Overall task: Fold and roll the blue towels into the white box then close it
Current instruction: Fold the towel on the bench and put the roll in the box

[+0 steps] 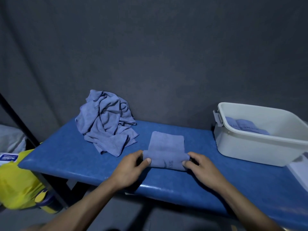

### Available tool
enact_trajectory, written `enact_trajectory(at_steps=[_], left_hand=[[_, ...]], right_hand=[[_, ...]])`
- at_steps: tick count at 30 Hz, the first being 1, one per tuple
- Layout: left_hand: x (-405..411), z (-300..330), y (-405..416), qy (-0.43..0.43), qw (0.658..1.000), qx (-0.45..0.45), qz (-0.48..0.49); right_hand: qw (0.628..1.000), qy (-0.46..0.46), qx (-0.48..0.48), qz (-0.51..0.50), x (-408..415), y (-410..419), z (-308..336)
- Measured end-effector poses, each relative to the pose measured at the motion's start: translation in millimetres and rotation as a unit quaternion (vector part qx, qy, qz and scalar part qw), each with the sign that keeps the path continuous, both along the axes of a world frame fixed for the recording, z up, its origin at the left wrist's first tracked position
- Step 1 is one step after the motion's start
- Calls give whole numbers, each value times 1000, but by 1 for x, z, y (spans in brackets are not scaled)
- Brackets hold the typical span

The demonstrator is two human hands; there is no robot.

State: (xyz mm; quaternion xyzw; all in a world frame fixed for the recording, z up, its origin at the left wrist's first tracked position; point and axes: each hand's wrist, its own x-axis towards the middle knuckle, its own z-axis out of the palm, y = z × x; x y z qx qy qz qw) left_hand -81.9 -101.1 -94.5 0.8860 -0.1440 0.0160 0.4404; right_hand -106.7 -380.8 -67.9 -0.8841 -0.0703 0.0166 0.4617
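A folded blue towel [166,148] lies on the blue table [66,152], its near end rolled into a tube. My left hand [131,167] grips the roll's left end, thumb on top. The right end of the roll is pinched by my right hand [200,165]. A crumpled heap of blue towels [106,122] sits at the table's back left. The white box [246,145] stands open at the right, with rolled blue towels [241,125] inside. No lid on the box is visible.
A grey latch [218,118] hangs on the box's left end. A yellow bag [18,180] and a white packet [8,158] sit below the table's left edge. A dark curtain hangs behind. A dark pole [20,125] slants at left.
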Motion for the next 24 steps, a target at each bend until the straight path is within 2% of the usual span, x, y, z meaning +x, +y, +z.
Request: enact_trajectory(at_steps=[4, 12, 15, 17, 19, 22, 24], left_hand=[[-2, 2, -4, 39, 998, 4, 39], [6, 8, -17, 55, 992, 55, 102], [11, 6, -19, 47, 989, 69, 122], [13, 6, -20, 30, 986, 92, 136], [13, 6, -19, -2, 985, 105, 139], [17, 3, -13, -104, 989, 77, 76], [17, 2, -11, -174, 979, 103, 18]], right_hand=[[998, 36, 8, -43, 1, 5, -5], [988, 43, -51, -141, 15, 18, -5], [982, 40, -79, -166, 20, 21, -7], [976, 26, -132, -172, 19, 22, -6], [966, -16, -199, -165, 17, 23, -5], [952, -172, -231, -107, 16, 21, -11], [929, -256, -265, -49, 16, 18, -18]])
